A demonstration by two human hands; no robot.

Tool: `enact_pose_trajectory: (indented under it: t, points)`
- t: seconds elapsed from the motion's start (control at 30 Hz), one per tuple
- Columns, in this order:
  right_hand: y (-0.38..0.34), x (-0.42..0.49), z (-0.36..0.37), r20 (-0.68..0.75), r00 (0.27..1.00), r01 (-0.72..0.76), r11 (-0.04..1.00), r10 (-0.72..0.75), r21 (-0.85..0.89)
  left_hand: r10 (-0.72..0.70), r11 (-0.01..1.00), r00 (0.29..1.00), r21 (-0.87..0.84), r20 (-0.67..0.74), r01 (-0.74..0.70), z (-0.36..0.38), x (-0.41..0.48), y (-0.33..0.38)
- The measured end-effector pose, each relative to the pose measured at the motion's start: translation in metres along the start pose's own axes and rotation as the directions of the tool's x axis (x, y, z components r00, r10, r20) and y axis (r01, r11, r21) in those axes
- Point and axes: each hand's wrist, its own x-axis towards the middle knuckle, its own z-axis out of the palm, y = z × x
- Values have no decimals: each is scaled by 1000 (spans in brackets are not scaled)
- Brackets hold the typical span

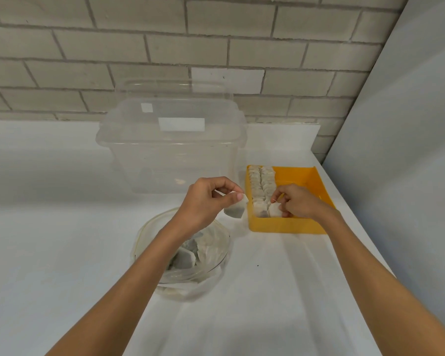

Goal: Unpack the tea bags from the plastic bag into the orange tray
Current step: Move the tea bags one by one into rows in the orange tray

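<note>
1. I have my left hand (206, 201) pinched shut on a single tea bag (235, 208), thumb and forefinger at its top edge, so it hangs in the air between the plastic bag (188, 255) and the orange tray (301, 181), just beside the tray's left wall.
2. My right hand (297, 201) is down inside the near end of the tray, fingers closed on another tea bag (275, 209) that it seems to be seating at the front of the rows.
3. Done so far: two neat rows of tea bags (261, 186) run along the tray's left side, from the far wall almost to the near one.
4. Left to do: the tray's right half shows bare orange, and the plastic bag lies open on the white counter (62, 240) under my left forearm with a fair heap of bags inside. I judge the job roughly midway, though I cannot count what remains through the crumpled film.
5. Around me: a large clear lidded container (172, 145) stands just behind, near the tray's far left corner, apart from both hands, with a brick wall (165, 47) behind it.
6. Nothing blocks the short path from bag to tray; only my own right hand occupies the spot where the next bag would go.
</note>
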Motion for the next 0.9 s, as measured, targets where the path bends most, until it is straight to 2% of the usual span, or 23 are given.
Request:
enact_pose_trajectory:
  t: [0.3,0.5,0.9]
  points:
    - [5,0,6,-36,999,8,998,-11,-70,2,1000,1000,19,14,-2,4,2,-3]
    - [9,1,5,-171,985,19,999,-23,-29,20,999,998,47,53,-23,18,13,2]
    - [22,-6,1,-157,985,-30,974,66,224,18,997,986,76,165,-31,52,47,5]
